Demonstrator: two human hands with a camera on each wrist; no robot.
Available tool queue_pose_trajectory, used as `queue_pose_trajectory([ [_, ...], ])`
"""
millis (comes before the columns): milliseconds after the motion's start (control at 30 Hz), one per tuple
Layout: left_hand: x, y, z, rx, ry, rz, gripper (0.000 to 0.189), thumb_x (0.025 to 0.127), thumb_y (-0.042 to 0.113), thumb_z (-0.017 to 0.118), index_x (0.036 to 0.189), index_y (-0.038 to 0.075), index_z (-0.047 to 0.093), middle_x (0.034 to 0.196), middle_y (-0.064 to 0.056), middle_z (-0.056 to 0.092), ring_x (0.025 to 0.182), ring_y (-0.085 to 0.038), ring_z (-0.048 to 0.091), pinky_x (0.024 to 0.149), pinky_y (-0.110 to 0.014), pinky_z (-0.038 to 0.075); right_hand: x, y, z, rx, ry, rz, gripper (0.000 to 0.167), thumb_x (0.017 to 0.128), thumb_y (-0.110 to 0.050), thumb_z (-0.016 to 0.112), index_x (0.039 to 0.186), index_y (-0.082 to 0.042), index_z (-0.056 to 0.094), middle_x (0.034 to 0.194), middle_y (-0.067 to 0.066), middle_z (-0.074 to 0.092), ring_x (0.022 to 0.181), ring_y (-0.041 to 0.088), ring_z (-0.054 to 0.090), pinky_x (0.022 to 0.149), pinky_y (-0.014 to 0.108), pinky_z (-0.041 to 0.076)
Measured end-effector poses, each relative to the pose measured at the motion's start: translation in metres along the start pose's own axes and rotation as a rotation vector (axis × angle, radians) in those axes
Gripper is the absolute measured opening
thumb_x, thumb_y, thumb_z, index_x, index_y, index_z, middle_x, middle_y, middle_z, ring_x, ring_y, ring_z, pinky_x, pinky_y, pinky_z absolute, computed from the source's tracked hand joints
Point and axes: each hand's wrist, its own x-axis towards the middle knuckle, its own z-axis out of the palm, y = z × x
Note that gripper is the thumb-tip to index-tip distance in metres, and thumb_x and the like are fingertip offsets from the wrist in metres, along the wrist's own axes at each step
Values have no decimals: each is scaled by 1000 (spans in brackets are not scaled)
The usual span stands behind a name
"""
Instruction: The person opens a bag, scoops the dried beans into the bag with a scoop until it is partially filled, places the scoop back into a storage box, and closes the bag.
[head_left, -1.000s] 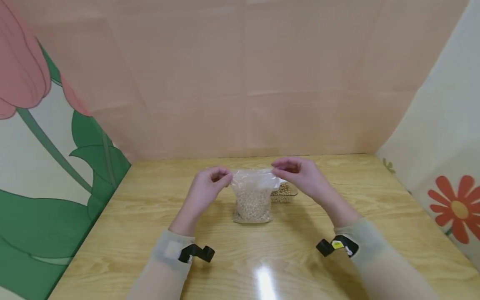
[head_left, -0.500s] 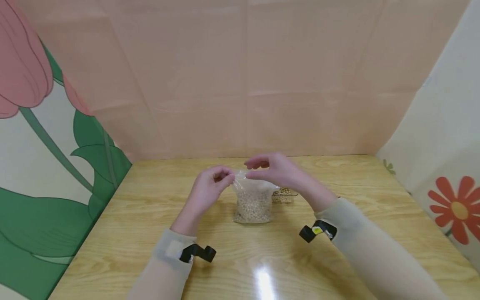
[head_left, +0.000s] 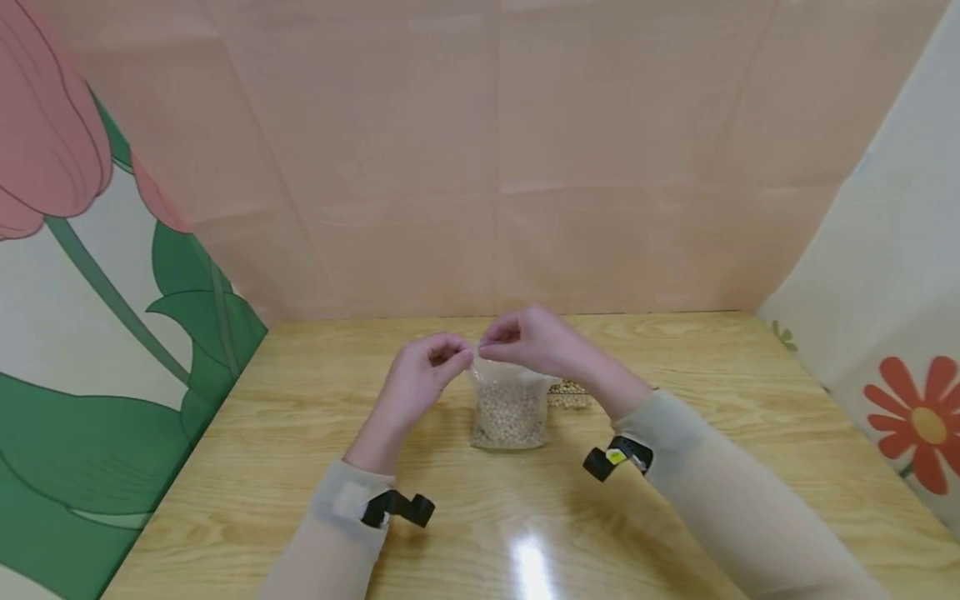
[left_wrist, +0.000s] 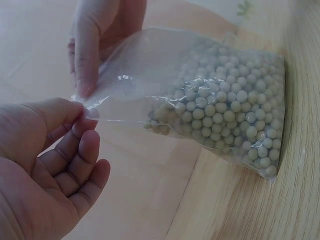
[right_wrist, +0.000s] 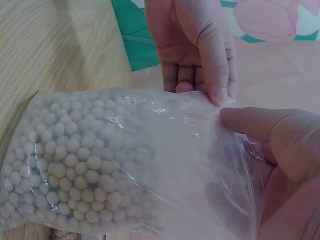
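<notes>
A clear zip bag (head_left: pixel 512 412) part filled with small pale round balls stands upright on the table in the head view. My left hand (head_left: pixel 418 372) pinches its top left corner between thumb and index finger, the other fingers loosely bent. Close beside it, my right hand (head_left: pixel 542 343) pinches the top edge near the same corner. In the right wrist view its thumb lies on the near side of the bag (right_wrist: pixel 100 160), and its fingers show blurred through the plastic. The balls (left_wrist: pixel 230 105) sit in the lower part; the upper part is flat film.
Behind the bag on the right stands a clear container (head_left: pixel 570 398) of tan balls, partly hidden by the bag and right arm. A wood-grain table (head_left: pixel 315 433) runs back to a pink cloth backdrop (head_left: pixel 480 167). Each wrist wears a black camera mount (head_left: pixel 618 458).
My right hand has let go of the bag's top right corner, moved left along the top edge and pinched it beside my left hand. The left hand has kept its hold.
</notes>
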Motion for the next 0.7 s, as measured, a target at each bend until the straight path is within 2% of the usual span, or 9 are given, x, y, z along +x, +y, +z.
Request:
queue_pose_trajectory([
  [267, 0, 0, 0, 9, 1, -20, 11, 109, 23, 73, 109, 16, 81, 101, 1, 76, 99, -21, 70, 86, -42, 57, 3, 0, 2, 2, -14, -4, 15, 107, -26, 76, 112, -14, 84, 106, -1, 81, 101, 18, 74, 92, 45, 60],
  [500, 1, 0, 0, 14, 4, -7, 14, 109, 22, 73, 111, 10, 81, 100, 1, 77, 97, -21, 71, 85, -41, 57, 4, 0, 4, -3, -21, -44, 14, 108, -22, 75, 110, -12, 84, 106, 5, 82, 98, 17, 74, 90, 43, 60],
  [700, 1, 0, 1, 14, 4, -3, 11, 108, 22, 74, 109, 14, 81, 100, 1, 76, 98, -21, 70, 88, -42, 58, 4, 0, 5, -17, -16, -45, 10, 107, -19, 76, 108, -12, 84, 100, -2, 81, 93, 17, 73, 84, 39, 59],
])
